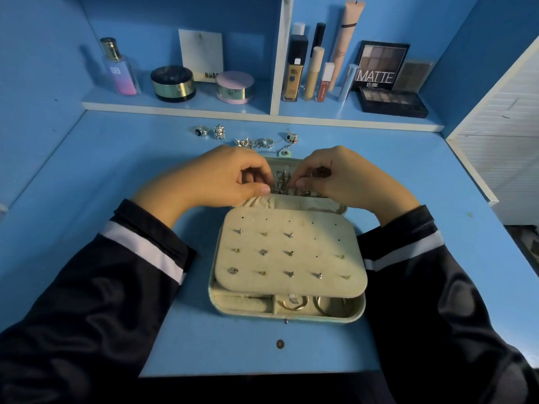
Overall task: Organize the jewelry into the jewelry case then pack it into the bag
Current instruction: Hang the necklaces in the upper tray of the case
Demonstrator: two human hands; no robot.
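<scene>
Working over the far half of the open jewelry case (360, 312), both hands meet fingertip to fingertip so that something fine can be steadied from two sides at once. The left hand (224, 176) has its fingers curled in and its thumb laid along the near side, and it seems to pinch one end of the silvery chains (283, 185). The right hand (347, 179) mirrors it, fingers bent and thumb tip pressed to the same tangle. Which strand each hand holds is too small to tell. This two-sided hold, I judge, keeps the links taut while they are laid into the lid-side section directly under the fingertips.

Pale green outside and cream inside, the case lies just under and nearward of the fingers. On the person's side of the fingers its cream earring panel (291, 234) lies over the base, probably to keep it clear of the work. About a dozen studs (263, 252) sit in its rows, and the row closest to the fingers is bare holes. Nearer the person again, compartments show a ring roll (242, 305), gold rings (291, 303) and a hoop (326, 305).

Past the fingers, on the blue table (116, 158), several loose rings (202, 131) and a loose chain (281, 148) lie unsorted. No bag is in view, so packing looks a good way off
</scene>
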